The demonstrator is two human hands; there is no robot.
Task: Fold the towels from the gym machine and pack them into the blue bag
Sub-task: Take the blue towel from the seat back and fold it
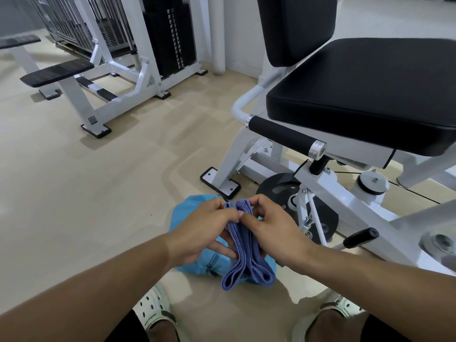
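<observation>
Gripped between left hand (204, 230) and right hand (269, 225), fingers curled and pinching: folded purple-blue towel (246, 253). Held directly above blue bag (187, 213) on floor, beside white gym machine (320, 183).

Towel (246, 253): muted blue-violet, plain, no print
Bag (190, 213): bright sky blue, dark zip line
Seat (370, 95): black pad; frame (328, 191) white
Grip (281, 133): black, silver end caps
Floor (98, 193): pale beige
Clogs (154, 308): off-white, perforated with holes
Weight stack (172, 33): black, row of white marks
</observation>
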